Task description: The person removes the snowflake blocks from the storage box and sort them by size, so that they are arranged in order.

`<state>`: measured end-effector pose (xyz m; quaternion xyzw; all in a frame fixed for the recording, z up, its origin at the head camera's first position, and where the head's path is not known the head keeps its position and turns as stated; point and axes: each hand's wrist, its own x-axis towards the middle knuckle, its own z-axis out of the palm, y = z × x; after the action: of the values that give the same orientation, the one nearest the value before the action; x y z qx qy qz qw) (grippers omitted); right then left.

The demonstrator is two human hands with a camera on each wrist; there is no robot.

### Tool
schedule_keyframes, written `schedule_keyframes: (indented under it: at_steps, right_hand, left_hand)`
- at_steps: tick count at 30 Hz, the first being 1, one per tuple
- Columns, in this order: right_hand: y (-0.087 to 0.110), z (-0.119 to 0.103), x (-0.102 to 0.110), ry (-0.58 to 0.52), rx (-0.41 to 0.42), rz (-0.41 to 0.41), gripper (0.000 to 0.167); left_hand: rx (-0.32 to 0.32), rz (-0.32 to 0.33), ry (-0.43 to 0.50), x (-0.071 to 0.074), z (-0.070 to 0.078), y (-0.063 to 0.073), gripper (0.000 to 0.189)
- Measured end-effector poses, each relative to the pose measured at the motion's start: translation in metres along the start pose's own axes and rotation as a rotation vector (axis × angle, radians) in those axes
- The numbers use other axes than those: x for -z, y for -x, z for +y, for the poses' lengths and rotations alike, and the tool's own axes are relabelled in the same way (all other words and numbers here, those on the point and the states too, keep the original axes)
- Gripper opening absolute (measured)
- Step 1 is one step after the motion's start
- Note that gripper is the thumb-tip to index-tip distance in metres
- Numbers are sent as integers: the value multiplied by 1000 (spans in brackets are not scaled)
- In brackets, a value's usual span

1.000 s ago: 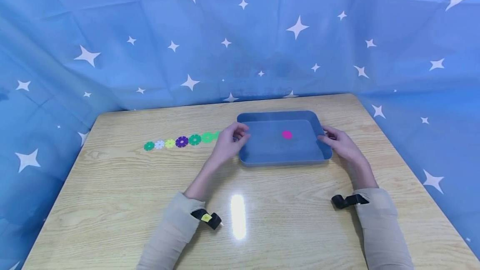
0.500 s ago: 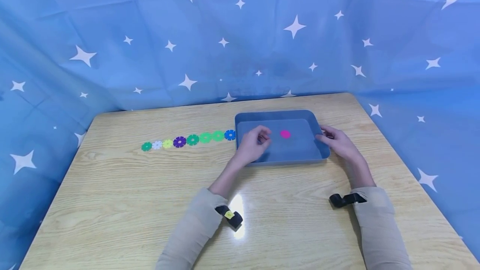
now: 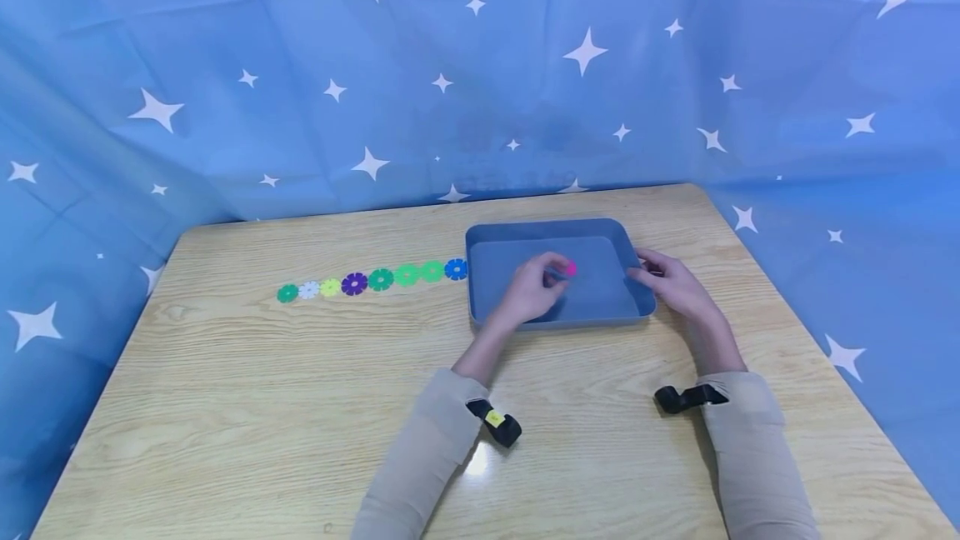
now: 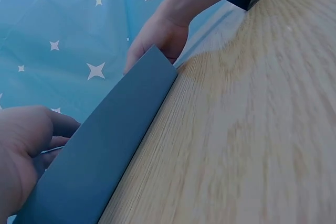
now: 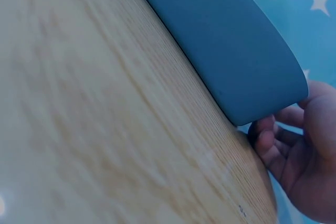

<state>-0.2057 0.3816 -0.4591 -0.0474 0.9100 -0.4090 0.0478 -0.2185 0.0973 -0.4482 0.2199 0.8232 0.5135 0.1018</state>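
Note:
A blue-grey rectangular tray point(image 3: 551, 231) lies on the wooden table, one pink disc point(image 3: 572, 269) on its floor. My left hand point(image 3: 531, 292) is over the tray's inside, its loosely bent fingertips right at the disc and overlapping it in the head view; thumb and index finger stand apart. From the left wrist, that hand point(image 4: 21, 150) is partly hidden behind the tray's near wall point(image 4: 107, 135). At the right end, my right hand point(image 3: 681, 288) grips the tray wall, thumb over the rim and fingers outside. The right wrist view shows its fingers point(image 5: 268, 140) against the tray's outer corner.
Left of the tray runs a row of notched plastic discs, from a green disc point(image 3: 288, 293) past a purple disc point(image 3: 355, 283) to a blue disc point(image 3: 456, 269) beside the tray wall. A star-patterned blue curtain point(image 3: 480, 65) hangs behind the table point(image 3: 262, 407).
My left hand has moved right, from the tray's left edge over its inside to the pink disc, uncovering the blue disc. My right hand stays at the tray's right end.

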Motion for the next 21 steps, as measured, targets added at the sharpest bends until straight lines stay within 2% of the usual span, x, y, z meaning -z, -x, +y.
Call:
schedule_keyframes:
  at_steps: [6, 10, 17, 21]
  right_hand:
    - [-1, 1, -1, 18, -8, -5, 64]
    - [-1, 0, -1, 26, -7, -16, 63]
    - [-2, -2, 1, 23, -26, -29, 60]
    - [-1, -2, 1, 29, -22, -25, 61]
  left_hand:
    - [0, -25, -53, -5, -2, -10, 35]
    - [21, -40, -84, -6, -2, -12, 40]
    - [39, 9, -130, -7, -3, -15, 38]
    - [73, 36, -125, -8, -3, -16, 33]
